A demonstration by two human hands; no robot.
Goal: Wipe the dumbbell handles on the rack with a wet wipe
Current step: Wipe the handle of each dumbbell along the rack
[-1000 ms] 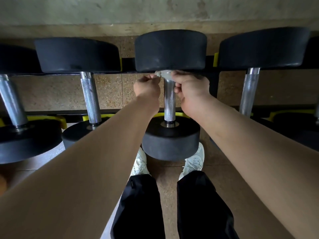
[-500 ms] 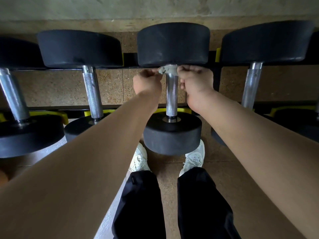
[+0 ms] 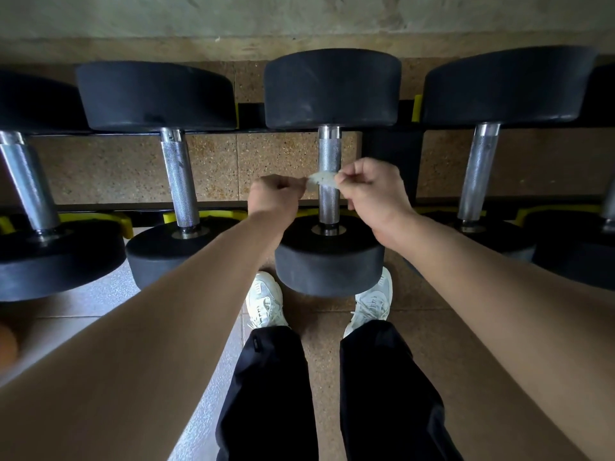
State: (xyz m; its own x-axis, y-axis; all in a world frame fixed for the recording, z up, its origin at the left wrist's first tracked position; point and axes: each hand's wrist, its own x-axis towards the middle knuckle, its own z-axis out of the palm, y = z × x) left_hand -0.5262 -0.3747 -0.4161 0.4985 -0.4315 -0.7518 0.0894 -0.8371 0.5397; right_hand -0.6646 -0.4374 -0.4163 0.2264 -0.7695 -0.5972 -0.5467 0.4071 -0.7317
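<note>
Rack point(image 3: 100, 207): wipe point(image 3: 321, 179) across handle point(image 3: 329, 151), pinched between fingers point(image 3: 349, 178).

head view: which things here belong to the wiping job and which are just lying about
Job: small white wet wipe, knurled chrome handle of the middle black dumbbell, left hand, right hand.
Just there: white trainers, orange round object at left edge.

The dumbbell heads point(image 3: 332, 88) were matte black, and the handles point(image 3: 328, 151) were silver with a fine cross-hatched knurl. The wet wipe point(image 3: 321, 179) was a pale off-white. The rack point(image 3: 392, 161) was black with yellow cradles point(image 3: 416, 108), above a speckled tan-brown floor point(image 3: 213, 168) — shoes point(image 3: 266, 301) off-white, trousers point(image 3: 273, 394) black, wall point(image 3: 299, 15) mottled grey-beige.
</note>
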